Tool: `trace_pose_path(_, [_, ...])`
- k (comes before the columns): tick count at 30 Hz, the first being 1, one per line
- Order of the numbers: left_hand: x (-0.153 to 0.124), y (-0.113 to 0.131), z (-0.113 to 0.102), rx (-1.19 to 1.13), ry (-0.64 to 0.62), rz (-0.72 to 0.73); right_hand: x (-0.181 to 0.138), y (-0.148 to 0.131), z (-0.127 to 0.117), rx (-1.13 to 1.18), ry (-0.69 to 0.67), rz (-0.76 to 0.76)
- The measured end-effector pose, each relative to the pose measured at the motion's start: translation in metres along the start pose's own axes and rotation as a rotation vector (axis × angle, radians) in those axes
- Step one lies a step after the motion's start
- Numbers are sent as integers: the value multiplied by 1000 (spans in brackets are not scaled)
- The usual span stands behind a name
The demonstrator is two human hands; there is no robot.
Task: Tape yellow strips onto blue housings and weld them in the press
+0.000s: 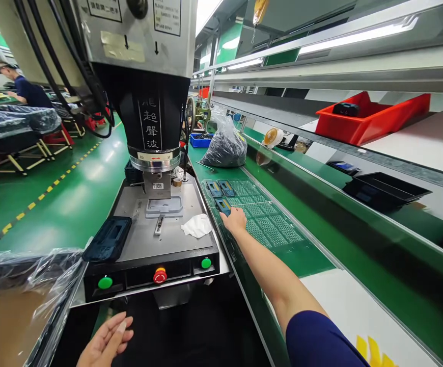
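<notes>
My right hand (235, 220) reaches out over the green bench and pinches the near edge of a small dark plastic housing (223, 205) with a yellowish strip. Two similar dark housings (220, 188) lie just beyond it on a mat with a white printed grid (261, 206). Low at the front, my left hand (107, 339) hovers before the machine with loosely curled fingers and nothing visible in them. An ultrasonic welding press (148, 112) stands ahead, its metal horn (156, 186) above a pale grey fixture (164, 205).
Green buttons (105, 282) (205, 263) and a red stop button (160, 275) line the machine's front. A dark case (109, 238) and white cloth (197, 225) lie on its base. Beyond are a filled plastic bag (227, 142) and red bin (370, 117). A co-worker (30, 89) sits left.
</notes>
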State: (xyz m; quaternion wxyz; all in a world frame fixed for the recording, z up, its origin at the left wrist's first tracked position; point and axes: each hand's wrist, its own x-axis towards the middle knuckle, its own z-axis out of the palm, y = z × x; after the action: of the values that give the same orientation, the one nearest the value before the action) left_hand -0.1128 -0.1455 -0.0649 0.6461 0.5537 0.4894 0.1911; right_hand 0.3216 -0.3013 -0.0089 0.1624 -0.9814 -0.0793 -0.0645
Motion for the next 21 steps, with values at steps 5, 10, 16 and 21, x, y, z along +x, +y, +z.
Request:
trace_pose_path(5, [6,31,-6,7,32,118,-7,13,-3,-35,-29,-118])
trace_pose_path(10, [12,79,-12,124,26,353,-12,24,-7,-8,-93,-274])
trace_pose_path(16, [38,130,-12,629,280,883,-29,34,-27,57,-89,-358])
trace_pose_path(21, [81,165,-14,1057,277,879,-59,57,-74,48,-88,-345])
